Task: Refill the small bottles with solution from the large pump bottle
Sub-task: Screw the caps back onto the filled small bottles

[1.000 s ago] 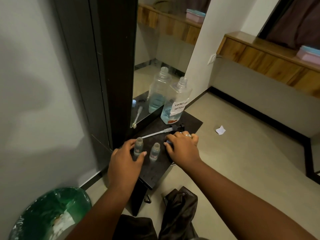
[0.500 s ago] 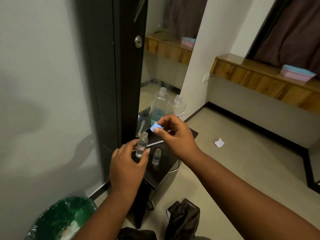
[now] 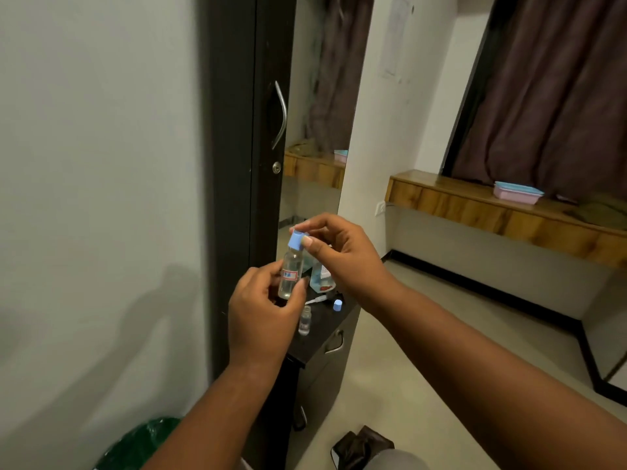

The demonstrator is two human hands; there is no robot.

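Observation:
My left hand (image 3: 261, 317) grips a small clear bottle (image 3: 290, 274) with a red-edged label, held upright above the black cabinet top (image 3: 325, 325). My right hand (image 3: 342, 256) pinches a blue cap (image 3: 296, 240) that sits on the bottle's neck. A second small bottle (image 3: 305, 320) stands uncapped on the cabinet top, with another blue cap (image 3: 337, 305) lying beside it. The large bottle (image 3: 322, 279) of bluish solution is mostly hidden behind my right hand. Its white pump tube (image 3: 315, 299) lies on the cabinet top.
A dark wardrobe door (image 3: 237, 164) with a mirror (image 3: 315, 130) stands right behind the cabinet. A green-lined bin (image 3: 142, 446) is on the floor at lower left and a dark bag (image 3: 359, 446) at the bottom. A wooden ledge (image 3: 492, 205) carries a pink box (image 3: 515, 193).
My left hand lifted the small bottle off the cabinet top. My right hand picked up a blue cap and brought it onto the bottle's neck. The camera tilted upward.

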